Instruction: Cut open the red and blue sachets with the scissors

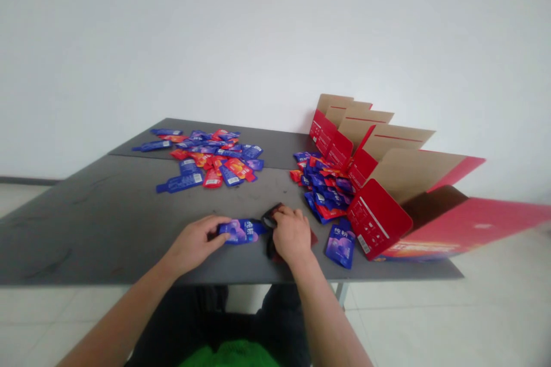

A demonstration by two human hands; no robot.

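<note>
our left hand (191, 245): fingers closed on a blue sachet (241, 231)
our right hand (293, 235): fingers over a dark sachet (271, 246), grip unclear
around us: loose sachets (202, 155) on a grey table (94, 229), beside an open red carton (447, 223)

A sprawling heap of red and blue foil sachets (206, 155) is blocking the far middle of the dark grey tabletop (86, 229), while a second red and blue heap (322, 186) and an open red cardboard carton (379, 218) with raised flaps are walling off the right side. The person's left hand (191, 245) and right hand (293, 235) are hemming in a blue foil sachet (241, 231), and a passage is running across the grey surface left of the hands.
</note>
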